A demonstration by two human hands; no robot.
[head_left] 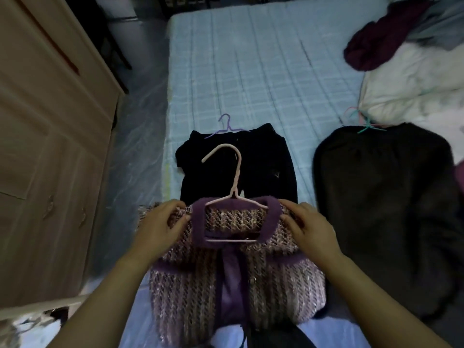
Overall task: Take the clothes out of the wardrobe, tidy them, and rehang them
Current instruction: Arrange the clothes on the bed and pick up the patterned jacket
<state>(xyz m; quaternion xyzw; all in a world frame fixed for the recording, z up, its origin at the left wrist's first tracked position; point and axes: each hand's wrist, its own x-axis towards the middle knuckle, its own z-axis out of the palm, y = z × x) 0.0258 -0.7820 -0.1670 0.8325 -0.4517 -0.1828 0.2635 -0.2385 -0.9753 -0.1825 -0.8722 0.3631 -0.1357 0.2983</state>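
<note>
Tweed jacket (233, 280) with purple trim, flat at near edge of bed (251, 71), on pink hanger (236, 177) with hook lying over black garment (266, 169). Left hand (158, 227) and right hand (308, 229) each pinching a jacket shoulder, fingers curled round fabric. Wardrobe (50, 121) at left, dark brown garment (384, 209) at right.

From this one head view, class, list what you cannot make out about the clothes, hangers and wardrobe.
Wardrobe, head view: inside hidden by its doors; left edge cuts it.
Purple hanger: only its top shows; the black garment covers the rest.
Pink hanger: shoulder ends hidden inside the tweed jacket gripped by left hand and right hand.
Dark garment at right: too dim to identify.
</note>
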